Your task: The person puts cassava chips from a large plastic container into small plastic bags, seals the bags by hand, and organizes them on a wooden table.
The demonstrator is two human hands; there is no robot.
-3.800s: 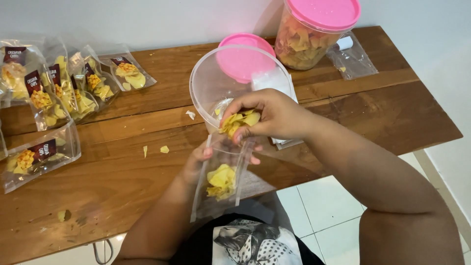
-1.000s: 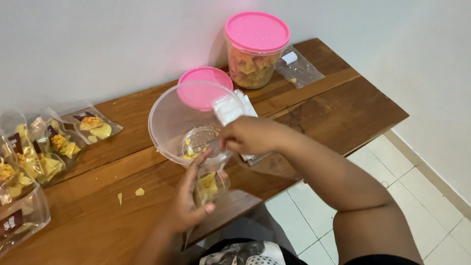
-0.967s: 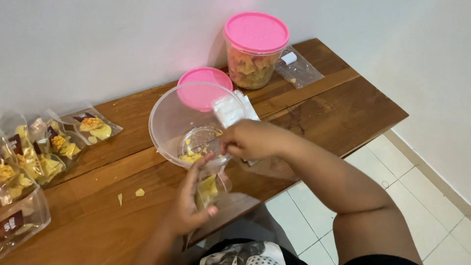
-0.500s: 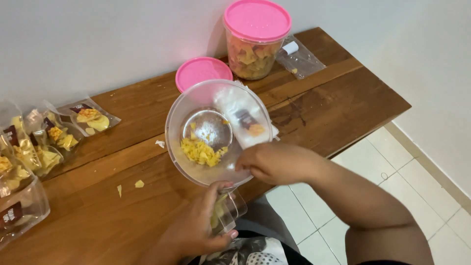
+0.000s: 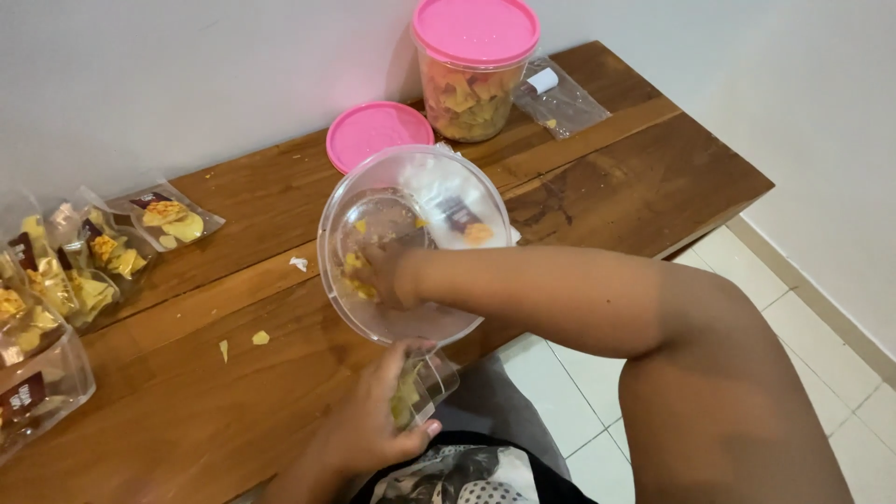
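Note:
A clear plastic tub (image 5: pixel 467 191) lies tilted toward me at the table's front edge, with a few yellow chips left inside. My right hand (image 5: pixel 385 275) is reached deep into it, fingers closed on chips (image 5: pixel 357 268) at the bottom. Below the tub, my left hand (image 5: pixel 373 425) grips a small clear bag (image 5: pixel 422 392) partly filled with yellow chips, held at the table edge over my lap.
A pink lid (image 5: pixel 378 133) lies behind the tub. A closed pink-lidded jar of chips (image 5: pixel 474 65) stands at the back, a clear packet (image 5: pixel 560 93) beside it. Several filled chip bags (image 5: pixel 84 261) lie at left. Crumbs (image 5: pixel 259 338) dot the wooden table (image 5: pixel 635 177).
The tub has tipped further toward me and my right hand has gone from its rim down inside it. My left hand keeps the bag low at the edge.

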